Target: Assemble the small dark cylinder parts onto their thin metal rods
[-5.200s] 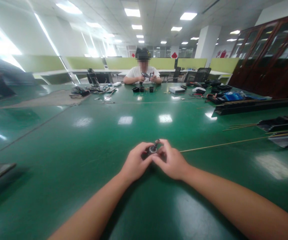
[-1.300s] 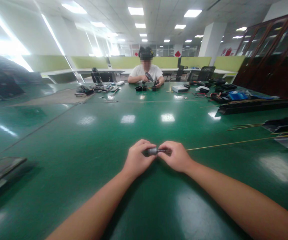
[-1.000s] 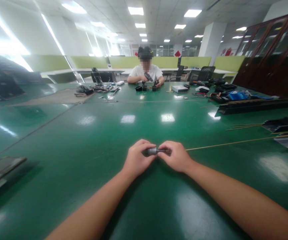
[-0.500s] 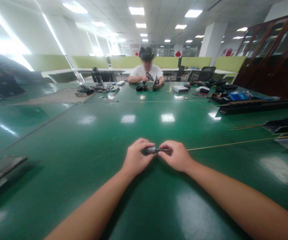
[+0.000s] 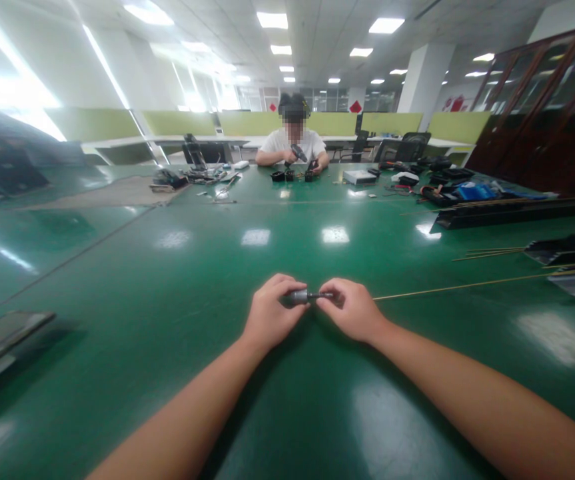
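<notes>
I hold a small grey metallic cylinder [image 5: 298, 297] lying on its side, its body gripped in my left hand [image 5: 273, 312]. From its right-facing end a thin dark shaft [image 5: 320, 295] runs roughly level into my right hand [image 5: 352, 310], its tip too blurred to make out.

Head-worn view; faces forward, down across table [image 5: 292, 253]

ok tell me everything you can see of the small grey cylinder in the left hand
The small grey cylinder looks metallic, darker toward its left end. A thin dark rod runs from its right end; any join is too small to tell. It is held sideways, roughly level; contact with the glossy green tabletop is unclear. The left hand grips the cylinder; the right hand pinches the rod.
</notes>
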Demonstrator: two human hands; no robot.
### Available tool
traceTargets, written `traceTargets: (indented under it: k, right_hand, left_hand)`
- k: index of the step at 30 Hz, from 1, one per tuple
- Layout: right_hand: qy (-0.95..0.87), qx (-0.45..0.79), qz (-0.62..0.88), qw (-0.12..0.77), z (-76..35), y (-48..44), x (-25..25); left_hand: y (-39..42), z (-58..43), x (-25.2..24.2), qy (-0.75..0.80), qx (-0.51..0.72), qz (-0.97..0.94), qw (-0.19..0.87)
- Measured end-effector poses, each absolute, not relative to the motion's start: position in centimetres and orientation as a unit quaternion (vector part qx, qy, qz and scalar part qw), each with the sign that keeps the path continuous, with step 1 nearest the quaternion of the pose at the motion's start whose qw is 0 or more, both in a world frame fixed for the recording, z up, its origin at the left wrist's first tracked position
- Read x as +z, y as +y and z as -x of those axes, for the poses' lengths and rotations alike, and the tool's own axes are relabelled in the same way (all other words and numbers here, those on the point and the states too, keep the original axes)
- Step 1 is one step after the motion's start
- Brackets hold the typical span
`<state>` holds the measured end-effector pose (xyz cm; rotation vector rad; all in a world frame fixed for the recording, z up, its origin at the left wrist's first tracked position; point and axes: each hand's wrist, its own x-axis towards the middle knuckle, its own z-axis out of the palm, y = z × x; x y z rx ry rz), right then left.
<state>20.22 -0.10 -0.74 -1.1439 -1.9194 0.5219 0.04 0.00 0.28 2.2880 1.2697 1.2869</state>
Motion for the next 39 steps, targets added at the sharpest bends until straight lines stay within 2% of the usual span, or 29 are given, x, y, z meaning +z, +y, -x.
traceTargets:
  k: [26, 33, 39]
  right_hand:
    - [-0.738, 0.208, 0.494, 0.409, -20.7, 0.5, -0.8]
    - [-0.733, 0.206, 0.518, 0.389, -21.0, 0.9, -1.1]
    - [-0.745, 0.179, 0.550, 0.333, -21.2, 1.2, -1.2]
  left_hand:
    - [0.2, 0.3, 0.4, 0.446, 0.455, -0.763, 0.109]
    - [0.3, 0.6, 0.7, 0.489, 0.458, -0.734, 0.107]
    - [1.3, 1.0, 0.2, 0.550, 0.480, -0.658, 0.186]
